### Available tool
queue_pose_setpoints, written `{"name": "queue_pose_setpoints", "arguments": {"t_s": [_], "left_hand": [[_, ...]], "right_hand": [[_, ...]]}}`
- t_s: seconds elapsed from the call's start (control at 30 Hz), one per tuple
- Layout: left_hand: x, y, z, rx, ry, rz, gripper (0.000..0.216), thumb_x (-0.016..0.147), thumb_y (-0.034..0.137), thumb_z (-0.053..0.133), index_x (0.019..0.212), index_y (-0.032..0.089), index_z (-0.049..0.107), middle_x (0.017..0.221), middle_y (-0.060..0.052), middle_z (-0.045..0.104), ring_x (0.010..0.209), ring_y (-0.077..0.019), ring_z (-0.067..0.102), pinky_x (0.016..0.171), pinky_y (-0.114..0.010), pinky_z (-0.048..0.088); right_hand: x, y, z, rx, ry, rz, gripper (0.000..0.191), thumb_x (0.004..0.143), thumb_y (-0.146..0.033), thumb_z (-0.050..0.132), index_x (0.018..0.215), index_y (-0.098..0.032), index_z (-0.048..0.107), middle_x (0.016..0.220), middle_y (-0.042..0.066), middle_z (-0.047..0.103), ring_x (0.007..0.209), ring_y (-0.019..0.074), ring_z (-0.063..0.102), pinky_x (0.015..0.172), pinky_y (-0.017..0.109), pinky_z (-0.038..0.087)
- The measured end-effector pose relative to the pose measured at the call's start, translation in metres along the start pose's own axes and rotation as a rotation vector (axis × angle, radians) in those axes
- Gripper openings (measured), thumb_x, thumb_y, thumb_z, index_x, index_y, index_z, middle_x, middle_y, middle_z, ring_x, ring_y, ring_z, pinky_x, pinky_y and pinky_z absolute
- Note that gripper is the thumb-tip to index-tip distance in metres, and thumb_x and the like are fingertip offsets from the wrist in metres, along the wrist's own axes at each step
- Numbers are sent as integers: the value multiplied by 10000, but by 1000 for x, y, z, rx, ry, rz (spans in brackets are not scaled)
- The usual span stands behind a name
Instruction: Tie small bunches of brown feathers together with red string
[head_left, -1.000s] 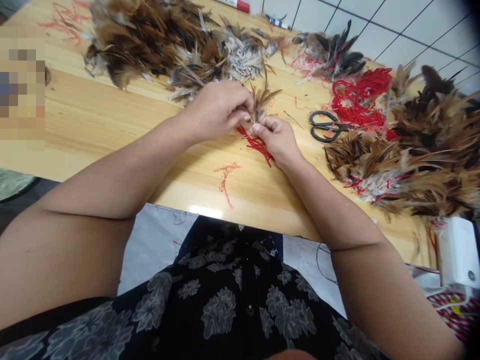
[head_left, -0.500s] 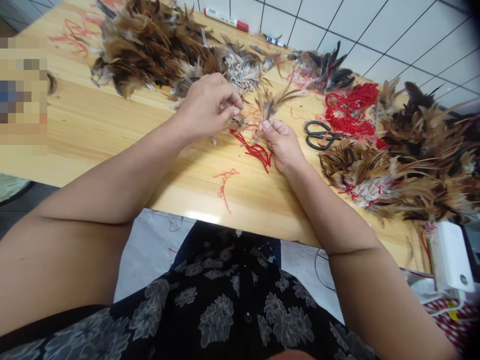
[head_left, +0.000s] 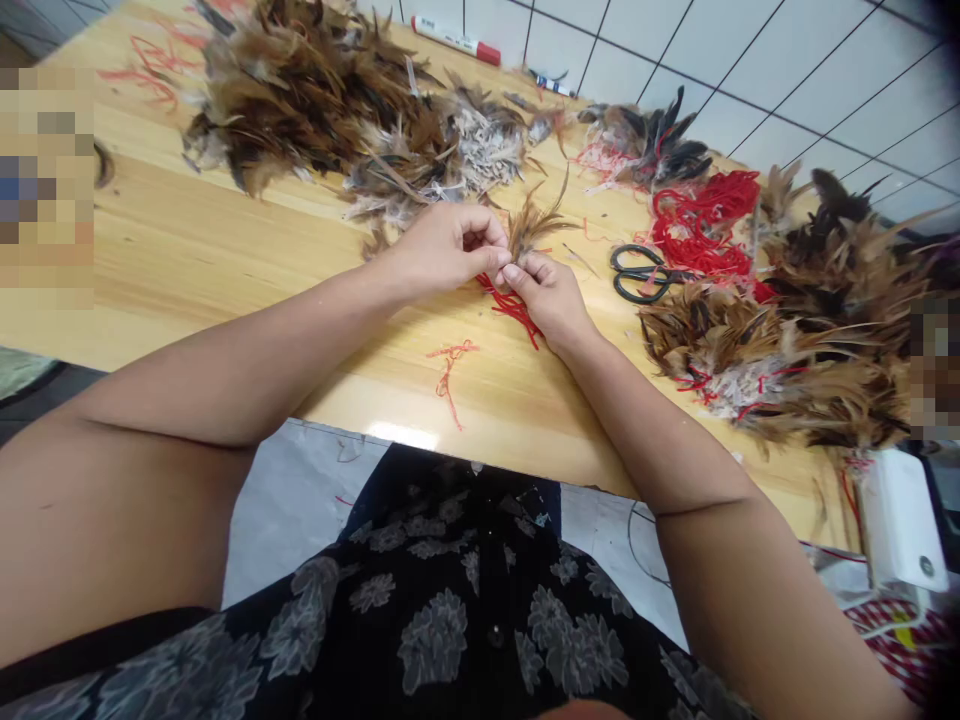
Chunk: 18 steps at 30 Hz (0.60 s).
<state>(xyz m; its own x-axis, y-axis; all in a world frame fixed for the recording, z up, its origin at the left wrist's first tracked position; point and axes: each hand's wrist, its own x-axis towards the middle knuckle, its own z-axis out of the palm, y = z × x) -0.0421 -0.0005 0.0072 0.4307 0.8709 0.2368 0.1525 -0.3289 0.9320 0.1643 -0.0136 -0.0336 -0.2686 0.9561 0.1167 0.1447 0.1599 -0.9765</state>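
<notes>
Brown feathers (head_left: 534, 225) fan upward in a small bunch, their lower ends pinched in my right hand (head_left: 553, 298). My left hand (head_left: 463, 250) has its thumb and finger pressed together at the base of that bunch, touching the right fingertips; what exactly it pinches is hidden. Under both hands, pieces of red cord (head_left: 516, 308) lie on the wooden table (head_left: 360, 350). A big heap of brown feathers (head_left: 300, 100) is just beyond my left hand, its pale quill ends (head_left: 491, 145) turned toward the middle.
Black-handled scissors (head_left: 641, 272) lie right of my hands, beside a tangle of red cord (head_left: 705, 215). More feathers (head_left: 825, 300) cover the right side. A red-capped marker (head_left: 457, 40) rests by the tiled wall. Thin reddish strands (head_left: 448, 375) lie near the front edge, a white device (head_left: 904, 520) at the right corner.
My left hand has come right and down from above the table to meet my right hand at the feather bunch. The right hand has stayed nearly in place, moving slightly lower.
</notes>
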Motion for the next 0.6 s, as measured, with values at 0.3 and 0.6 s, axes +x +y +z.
{"name": "queue_pose_setpoints", "arguments": {"t_s": [0.3, 0.6], "left_hand": [[0, 5, -1, -41, -17, -132, 282, 970, 304, 925, 882, 244, 664, 819, 0, 733, 893, -234, 720, 917, -400, 601], [0, 9, 0, -68, 20, -145, 388, 852, 469, 962, 878, 257, 638, 819, -15, 652, 879, -232, 635, 886, -427, 559]], "right_hand": [[4, 9, 0, -68, -2, -71, 559, 970, -758, 868, 807, -243, 721, 880, 34, 706, 928, 214, 650, 933, 368, 570], [3, 8, -1, -205, -19, -88, 529, 1022, -699, 851, 804, -241, 700, 866, 34, 680, 968, 232, 664, 1041, 420, 572]]}}
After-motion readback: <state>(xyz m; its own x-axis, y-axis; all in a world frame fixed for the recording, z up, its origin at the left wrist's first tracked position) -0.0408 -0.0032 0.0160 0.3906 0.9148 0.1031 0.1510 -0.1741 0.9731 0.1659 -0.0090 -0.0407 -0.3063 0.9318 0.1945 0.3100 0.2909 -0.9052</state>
